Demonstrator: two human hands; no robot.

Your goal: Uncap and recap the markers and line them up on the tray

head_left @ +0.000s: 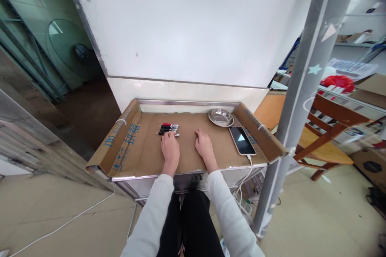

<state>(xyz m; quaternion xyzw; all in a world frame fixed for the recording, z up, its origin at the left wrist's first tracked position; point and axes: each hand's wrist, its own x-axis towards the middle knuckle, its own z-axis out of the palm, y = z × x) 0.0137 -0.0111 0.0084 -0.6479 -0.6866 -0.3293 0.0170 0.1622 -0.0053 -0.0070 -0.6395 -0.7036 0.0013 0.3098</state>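
Note:
Several pens [169, 127] lie side by side on the cardboard-covered table top [147, 156], a red one [167, 124] at the far side and dark ones in front of it. My left hand [170, 147] is at the near side of this group, its fingers closed on the nearest pen [177, 135], whose end sticks out to the right. The fingers cover most of that pen. To the right, my right hand [204, 144] rests on the cardboard with its fingers stretched forward and nothing in them.
A round metal dish [221, 117] stands at the back right. In front of it lies a phone [242, 140] with a white cable [251, 164] running over the front edge. Cardboard flaps [263, 132] rise at both sides. A grey post [297, 88] and wooden chair [328, 136] stand to the right.

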